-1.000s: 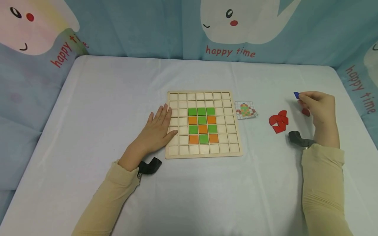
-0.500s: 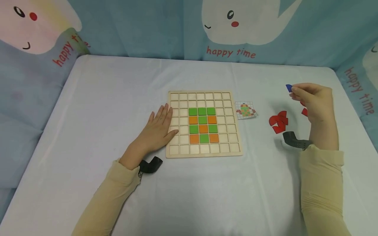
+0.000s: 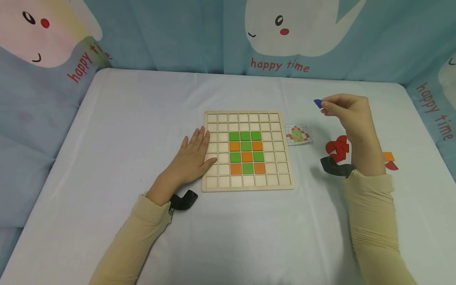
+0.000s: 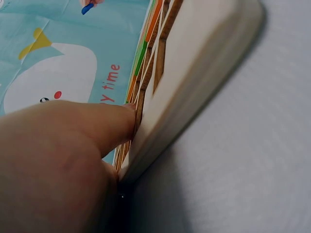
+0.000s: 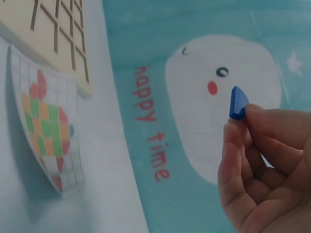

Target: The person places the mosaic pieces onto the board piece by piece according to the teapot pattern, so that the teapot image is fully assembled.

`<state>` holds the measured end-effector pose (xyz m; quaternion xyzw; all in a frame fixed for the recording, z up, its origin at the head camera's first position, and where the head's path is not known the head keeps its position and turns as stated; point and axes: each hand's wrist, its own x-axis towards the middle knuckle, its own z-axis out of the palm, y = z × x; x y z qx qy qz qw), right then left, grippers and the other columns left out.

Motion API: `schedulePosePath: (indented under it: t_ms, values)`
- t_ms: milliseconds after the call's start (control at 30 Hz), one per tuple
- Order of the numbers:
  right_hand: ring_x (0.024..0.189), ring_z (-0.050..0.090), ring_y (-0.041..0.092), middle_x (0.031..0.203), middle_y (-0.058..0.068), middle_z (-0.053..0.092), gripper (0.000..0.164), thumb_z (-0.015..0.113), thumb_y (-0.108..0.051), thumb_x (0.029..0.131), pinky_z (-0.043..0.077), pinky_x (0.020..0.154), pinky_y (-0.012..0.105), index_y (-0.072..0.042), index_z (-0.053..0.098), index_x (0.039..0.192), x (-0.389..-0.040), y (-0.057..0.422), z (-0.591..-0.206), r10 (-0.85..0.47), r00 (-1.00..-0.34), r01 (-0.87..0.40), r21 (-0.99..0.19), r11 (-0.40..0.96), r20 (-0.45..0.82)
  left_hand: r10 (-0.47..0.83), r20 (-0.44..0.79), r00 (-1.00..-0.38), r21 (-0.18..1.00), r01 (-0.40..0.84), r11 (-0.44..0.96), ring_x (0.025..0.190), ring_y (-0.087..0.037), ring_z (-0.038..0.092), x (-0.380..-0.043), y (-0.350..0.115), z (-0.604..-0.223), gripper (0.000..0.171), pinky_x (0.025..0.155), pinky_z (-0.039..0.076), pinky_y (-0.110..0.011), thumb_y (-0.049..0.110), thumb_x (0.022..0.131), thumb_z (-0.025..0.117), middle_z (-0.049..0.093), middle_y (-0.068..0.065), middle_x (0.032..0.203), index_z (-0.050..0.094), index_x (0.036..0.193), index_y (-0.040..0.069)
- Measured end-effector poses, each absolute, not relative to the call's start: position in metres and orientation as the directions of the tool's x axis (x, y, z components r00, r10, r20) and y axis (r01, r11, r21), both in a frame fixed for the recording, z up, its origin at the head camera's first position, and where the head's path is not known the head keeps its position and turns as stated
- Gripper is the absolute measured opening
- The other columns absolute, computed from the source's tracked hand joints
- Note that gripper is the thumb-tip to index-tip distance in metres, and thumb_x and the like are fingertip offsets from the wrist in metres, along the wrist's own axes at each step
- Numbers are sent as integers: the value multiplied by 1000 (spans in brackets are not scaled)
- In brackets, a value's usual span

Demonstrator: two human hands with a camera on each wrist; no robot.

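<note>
Between thumb and fingertips, my right hand pinches a small blue quarter-round tile, held up above the table behind the red pieces. In the right wrist view the blue tile shows its flat side and thickness. My left hand rests spread on the left edge of a wooden grid board. Green tiles and orange tiles fill a block of squares in the board's middle; the cells around them hold nothing. Just right of the board lies a pattern card with a coloured figure on a grid.
Several red curved tiles lie in a heap left of the right wrist. An orange square tile and a red tile lie right of it. A printed blue curtain stands along the table's back edge.
My right hand has lifted the blue tile and carried it left, toward the card and board. The orange and red tiles beside its wrist have come into view. My left hand stays in place.
</note>
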<state>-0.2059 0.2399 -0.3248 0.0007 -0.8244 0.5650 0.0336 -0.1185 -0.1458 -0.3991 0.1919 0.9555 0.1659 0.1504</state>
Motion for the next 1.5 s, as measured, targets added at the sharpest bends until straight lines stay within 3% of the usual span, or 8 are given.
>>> schedulePosePath:
  t_ms: [233,767,933,1233,1500]
  values:
    - [76,61,10,86,-5,65,17,66,-18,89,46,76,18,-5,71,97,-210,213,-325,5,-1000,-9,-903,430,12,416,-217,-883,373,319,871,142,-29,-11,-117,-146,-398,77,112,-4,-50,39,100,40,-10,-18,155,-1,149,-3]
    - [70,60,10,80,-5,66,15,62,-4,90,48,70,19,9,68,96,-220,165,-333,-160,-986,-111,-918,381,53,420,-218,-881,371,324,870,142,-28,-12,-119,-146,-402,76,112,-5,-49,40,100,38,-11,-17,155,-2,149,-1]
    - [75,61,14,81,-3,66,16,63,-8,90,48,73,21,6,69,96,-223,153,-334,-192,-981,-92,-920,381,19,418,-217,-882,370,322,871,142,-28,-12,-119,-145,-401,76,112,-5,-49,40,100,39,-11,-17,155,-2,149,-1]
    - [81,61,25,85,9,67,18,62,-9,92,49,74,22,7,67,99,-233,131,-342,-281,-959,-88,-906,415,-36,413,-216,-885,374,316,872,143,-28,-11,-118,-144,-400,76,112,-4,-49,39,100,40,-10,-17,155,-1,149,-2]
    - [81,57,34,86,16,65,16,62,-10,92,49,72,34,5,68,96,-243,118,-355,-334,-936,-74,-863,499,-112,418,-217,-882,367,324,872,142,-29,-11,-118,-143,-399,77,112,-5,-49,39,100,41,-9,-18,155,-1,149,-2]
